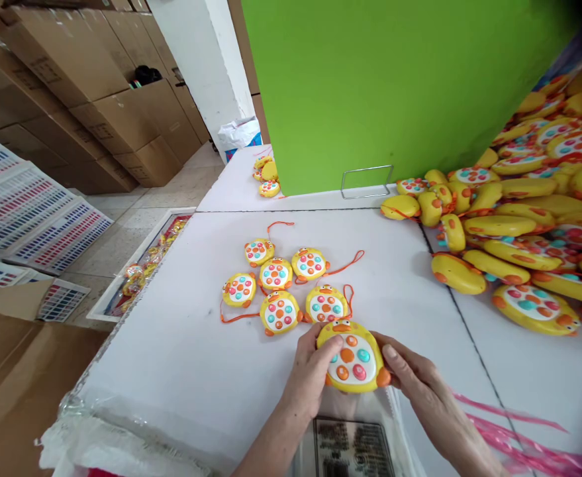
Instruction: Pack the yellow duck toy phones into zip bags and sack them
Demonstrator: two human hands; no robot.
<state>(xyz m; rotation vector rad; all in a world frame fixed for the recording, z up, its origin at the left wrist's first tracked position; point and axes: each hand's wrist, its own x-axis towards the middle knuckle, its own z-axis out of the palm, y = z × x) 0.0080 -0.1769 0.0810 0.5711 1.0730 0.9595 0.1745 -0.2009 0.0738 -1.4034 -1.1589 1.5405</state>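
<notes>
A yellow duck-faced toy [353, 361] with a white front and coloured round buttons is held upright between both hands, its face towards me. My left hand [310, 368] grips its left side, the thumb on the buttons. My right hand [410, 371] closes on its right edge, fingers partly behind it. Just beyond lie several similar toys [279, 313] in a loose group on the white table [171, 371], some with orange cords. Under the hands is a clear plastic bag [394, 424] with a dark printed panel.
A big pile of yellow toys [509, 225] covers the right side. A green panel [394, 86] rises behind the table. Pink strips [519, 430] lie at the lower right. Left are a tray of wrapped items [146, 265], white baskets [32, 199] and cardboard boxes [67, 59].
</notes>
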